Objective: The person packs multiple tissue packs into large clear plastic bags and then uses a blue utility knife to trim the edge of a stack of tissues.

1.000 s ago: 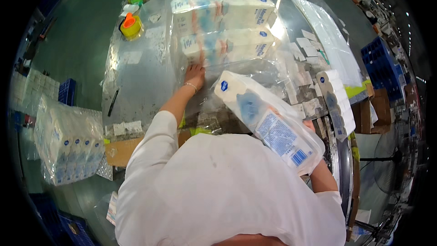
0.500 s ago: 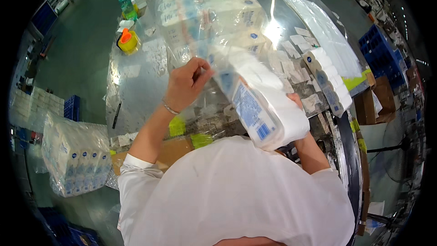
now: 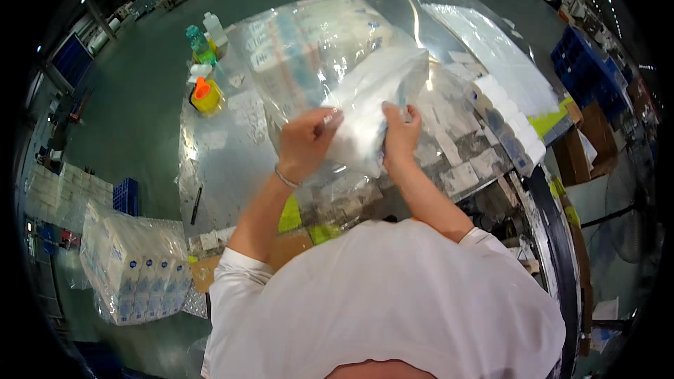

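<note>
A pack of white tissue rolls [image 3: 361, 102] in clear wrap lies tilted at the near end of a large clear plastic bag [image 3: 284, 88]. The bag holds several similar packs, stacked on the metal table. My left hand [image 3: 306, 143], a bracelet at its wrist, has its fingers closed on the bag's near edge, left of the pack. On the pack's right side is my right hand [image 3: 401, 137], thumb up and fingers curled against it. Motion blur and shiny film hide where the pack meets the bag. Another row of wrapped rolls [image 3: 507, 126] lies to the right.
Yellow tape [image 3: 206, 97], a green bottle [image 3: 200, 43] and a white bottle [image 3: 215, 28] stand at the table's left edge. A pen [image 3: 196, 205] lies nearer. Flat plastic bags [image 3: 491, 56] are stacked far right. A filled bag [image 3: 133, 260] stands at lower left; a carton [image 3: 593, 140] sits right.
The pack of rolls has swung away from my body and leftward to the bag's near end. My right hand has moved up and left with it. My left hand stays at the bag's edge.
</note>
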Motion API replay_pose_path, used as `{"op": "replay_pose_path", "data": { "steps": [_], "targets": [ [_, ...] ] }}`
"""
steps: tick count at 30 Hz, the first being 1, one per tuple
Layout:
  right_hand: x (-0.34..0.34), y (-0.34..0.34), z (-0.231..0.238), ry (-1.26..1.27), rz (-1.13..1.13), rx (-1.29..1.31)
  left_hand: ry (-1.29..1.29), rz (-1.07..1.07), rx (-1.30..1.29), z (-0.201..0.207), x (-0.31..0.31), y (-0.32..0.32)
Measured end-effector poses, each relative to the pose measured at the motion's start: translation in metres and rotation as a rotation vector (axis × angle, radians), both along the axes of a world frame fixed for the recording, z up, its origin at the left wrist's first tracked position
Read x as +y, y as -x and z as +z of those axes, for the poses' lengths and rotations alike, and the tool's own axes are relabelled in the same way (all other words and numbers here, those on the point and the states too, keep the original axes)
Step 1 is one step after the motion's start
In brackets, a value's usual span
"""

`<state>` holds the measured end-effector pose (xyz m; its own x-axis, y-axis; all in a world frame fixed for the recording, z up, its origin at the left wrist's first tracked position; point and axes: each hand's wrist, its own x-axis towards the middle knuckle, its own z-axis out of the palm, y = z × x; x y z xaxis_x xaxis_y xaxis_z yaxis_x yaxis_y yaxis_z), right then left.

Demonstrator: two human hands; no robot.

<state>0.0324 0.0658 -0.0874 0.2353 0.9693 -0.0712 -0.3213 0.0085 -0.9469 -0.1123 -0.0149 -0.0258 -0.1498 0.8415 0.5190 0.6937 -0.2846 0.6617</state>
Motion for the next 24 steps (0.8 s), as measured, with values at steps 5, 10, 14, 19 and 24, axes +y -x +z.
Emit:
{"op": "replay_pose_path", "data": {
  "steps": [5, 10, 14, 19, 24],
  "targets": [
    [0.033, 0.066, -0.030, -0.216, -0.027, -0.236, -0.103, -0.116, -0.105, -0.011, 0.004, 0.002],
    [0.045, 0.091, -0.006, -0.576, 0.336, -0.691, -0.119, -0.085, -0.102, -0.012, 0.004, 0.016],
    [0.070, 0.103, 0.007, -1.073, 0.205, -1.380, -0.204, -0.122, -0.074, -0.013, 0.000, 0.021],
    [0.107, 0.096, 0.010, -1.196, 0.288, -1.503, -0.249, -0.203, 0.117, -0.017, -0.009, 0.027],
    [0.122, 0.080, 0.008, -1.233, 0.299, -1.406, -0.151, -0.187, 0.098, -0.035, -0.014, 0.031]
  ]
}}
